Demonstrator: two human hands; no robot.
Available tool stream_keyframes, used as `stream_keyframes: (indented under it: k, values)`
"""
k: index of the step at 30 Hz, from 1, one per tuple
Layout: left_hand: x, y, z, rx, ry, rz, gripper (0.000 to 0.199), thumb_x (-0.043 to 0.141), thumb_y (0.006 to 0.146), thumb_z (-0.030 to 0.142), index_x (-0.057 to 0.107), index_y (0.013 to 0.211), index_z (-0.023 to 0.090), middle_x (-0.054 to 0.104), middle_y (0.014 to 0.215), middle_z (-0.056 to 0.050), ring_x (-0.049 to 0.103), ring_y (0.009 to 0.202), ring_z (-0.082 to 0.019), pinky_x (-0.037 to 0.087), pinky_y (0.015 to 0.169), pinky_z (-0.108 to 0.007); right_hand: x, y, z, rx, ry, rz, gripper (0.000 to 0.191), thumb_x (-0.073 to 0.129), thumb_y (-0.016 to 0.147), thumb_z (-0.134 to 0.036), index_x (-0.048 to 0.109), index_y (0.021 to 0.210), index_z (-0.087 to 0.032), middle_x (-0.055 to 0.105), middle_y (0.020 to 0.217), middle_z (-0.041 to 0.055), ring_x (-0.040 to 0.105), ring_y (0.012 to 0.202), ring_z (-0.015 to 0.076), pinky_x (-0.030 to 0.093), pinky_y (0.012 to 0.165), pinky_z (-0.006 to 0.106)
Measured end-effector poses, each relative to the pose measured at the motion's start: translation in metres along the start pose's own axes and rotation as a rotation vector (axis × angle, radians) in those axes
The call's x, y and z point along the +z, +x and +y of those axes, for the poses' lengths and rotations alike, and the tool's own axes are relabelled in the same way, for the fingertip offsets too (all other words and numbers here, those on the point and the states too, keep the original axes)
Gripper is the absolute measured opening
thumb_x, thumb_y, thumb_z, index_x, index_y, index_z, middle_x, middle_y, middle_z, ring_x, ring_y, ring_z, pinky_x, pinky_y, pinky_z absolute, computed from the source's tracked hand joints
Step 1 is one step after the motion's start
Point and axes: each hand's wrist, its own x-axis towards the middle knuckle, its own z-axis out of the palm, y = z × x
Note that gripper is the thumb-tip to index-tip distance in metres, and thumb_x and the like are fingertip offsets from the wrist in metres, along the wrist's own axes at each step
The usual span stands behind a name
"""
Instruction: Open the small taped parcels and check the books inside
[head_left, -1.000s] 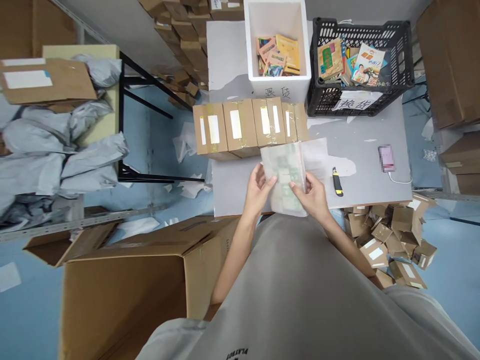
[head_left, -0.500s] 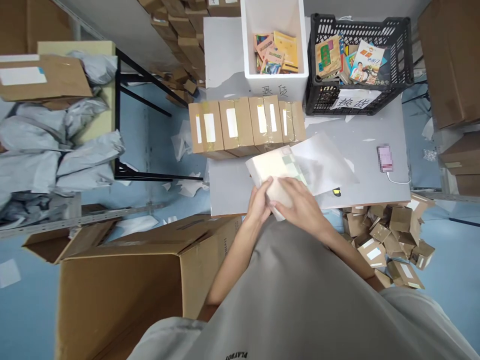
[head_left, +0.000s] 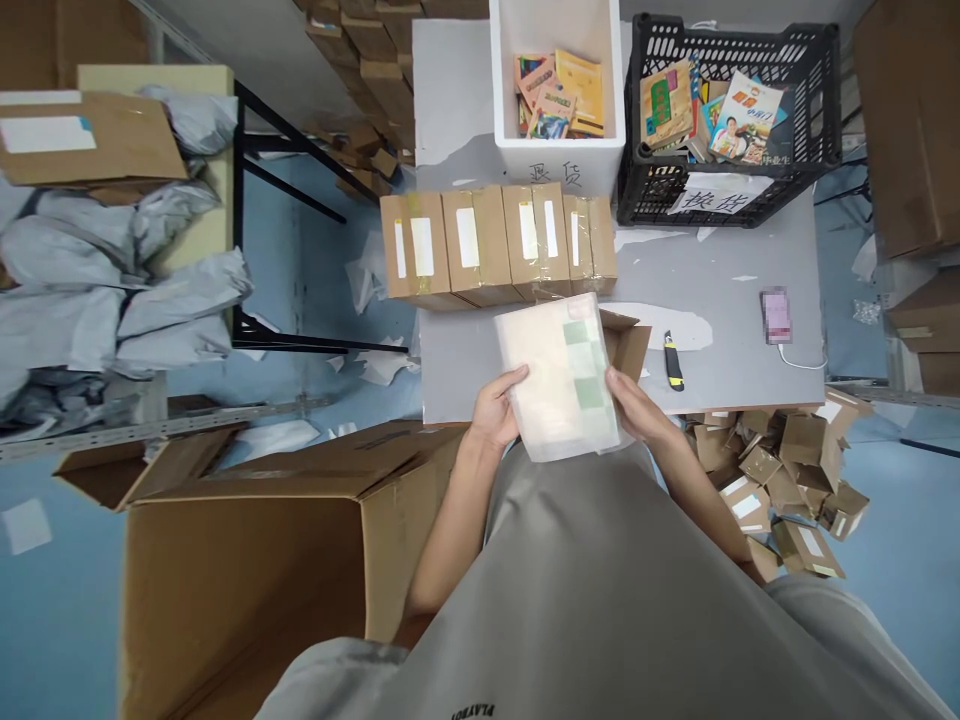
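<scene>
Between my hands is a cream and green book in a translucent white wrapping, held flat in front of my body over the table's front edge. My left hand grips its left edge with the thumb on top. On the opposite edge my right hand has its thumb on the wrapping and its other fingers hidden beneath. Just behind the book, partly covered by it, lies an opened small cardboard box. A yellow and black utility knife rests on the table to its right.
Several taped cartons stand in a row on the grey table. Behind them are a white bin and a black crate with books. A phone lies right. A big open carton stands left, discarded boxes right.
The wrapping's loose sheet on the right is now drawn in around the book. My hands have moved apart to its two sides, and the small box and whole knife have come into view.
</scene>
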Motion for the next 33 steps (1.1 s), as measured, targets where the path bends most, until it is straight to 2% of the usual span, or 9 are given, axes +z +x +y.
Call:
stream_keyframes:
  k: [4,7,9,13,17,21,27,30,33]
  values:
    - [0.006,0.006,0.000,0.039,0.157,0.074,0.066,0.094,0.081,0.060,0.080,0.126,0.015,0.084,0.136,-0.022,0.072,0.144,-0.050,0.060,0.125,-0.064,0.011,0.002,0.006,0.030,0.023,0.097,0.070,0.087,0.086,-0.082,0.082,0.121,-0.022,0.087,0.118,0.0086,0.081,0.111,0.0327,0.069,0.093,0.043]
    - [0.014,0.006,0.000,0.323,0.438,0.280,0.074,0.097,0.081,0.061,0.074,0.141,0.023,0.071,0.160,-0.017,0.066,0.153,-0.041,0.056,0.129,-0.056,0.016,0.001,0.006,-0.045,-0.153,0.207,0.060,0.078,0.095,-0.077,0.082,0.117,-0.021,0.087,0.114,0.0089,0.081,0.107,0.0333,0.068,0.091,0.042]
    - [0.022,-0.001,-0.001,0.458,0.590,0.320,0.075,0.096,0.085,0.062,0.070,0.147,0.028,0.065,0.168,-0.016,0.068,0.149,-0.036,0.059,0.124,-0.052,0.022,-0.002,0.004,-0.107,-0.375,0.275,0.053,0.070,0.104,-0.067,0.082,0.126,-0.021,0.088,0.116,0.0098,0.082,0.108,0.0346,0.068,0.095,0.044]
    - [0.048,-0.018,-0.007,0.453,0.640,0.158,0.068,0.089,0.092,0.070,0.072,0.140,0.024,0.077,0.147,-0.017,0.081,0.124,-0.033,0.069,0.102,-0.045,0.042,-0.015,0.001,-0.173,-0.828,0.279,0.060,0.060,0.110,-0.037,0.061,0.168,-0.023,0.076,0.158,0.0136,0.077,0.138,0.0372,0.067,0.109,0.047]
    - [0.059,-0.014,-0.008,0.498,0.529,0.375,0.052,0.093,0.090,0.061,0.078,0.118,0.020,0.085,0.121,-0.011,0.081,0.119,-0.032,0.067,0.104,-0.041,0.062,-0.022,0.001,-0.297,-1.051,0.178,0.067,0.064,0.109,-0.031,0.054,0.176,-0.027,0.053,0.183,0.0101,0.056,0.166,0.0337,0.062,0.125,0.047]
    - [0.049,-0.003,0.005,0.441,0.241,0.423,0.048,0.093,0.085,0.056,0.082,0.110,0.018,0.087,0.116,-0.010,0.082,0.122,-0.034,0.068,0.103,-0.039,0.066,-0.016,-0.004,-0.386,-0.987,0.109,0.059,0.061,0.115,-0.039,0.058,0.174,-0.029,0.056,0.180,0.0077,0.051,0.169,0.0302,0.047,0.141,0.052]
    - [0.030,-0.009,0.027,0.444,0.146,0.378,0.064,0.102,0.076,0.063,0.085,0.117,0.018,0.088,0.125,-0.013,0.077,0.138,-0.043,0.067,0.115,-0.048,0.027,0.005,-0.009,-0.369,-0.734,0.247,0.049,0.048,0.117,-0.037,0.072,0.159,-0.032,0.074,0.158,0.0104,0.068,0.149,0.0319,0.053,0.134,0.053]
    - [0.019,-0.011,0.032,0.427,0.118,0.372,0.066,0.105,0.071,0.063,0.085,0.116,0.018,0.088,0.125,-0.013,0.076,0.141,-0.045,0.067,0.117,-0.049,-0.011,0.011,-0.012,-0.380,-0.726,0.416,0.045,0.052,0.115,-0.042,0.077,0.152,-0.030,0.079,0.147,0.0124,0.072,0.140,0.0334,0.058,0.128,0.054]
    - [0.010,-0.011,0.032,0.379,0.075,0.369,0.066,0.107,0.069,0.062,0.086,0.114,0.018,0.089,0.123,-0.014,0.077,0.139,-0.046,0.067,0.118,-0.052,-0.041,0.011,-0.020,-0.411,-0.796,0.598,0.045,0.056,0.113,-0.045,0.077,0.149,-0.028,0.076,0.149,0.0150,0.069,0.144,0.0360,0.055,0.128,0.062]
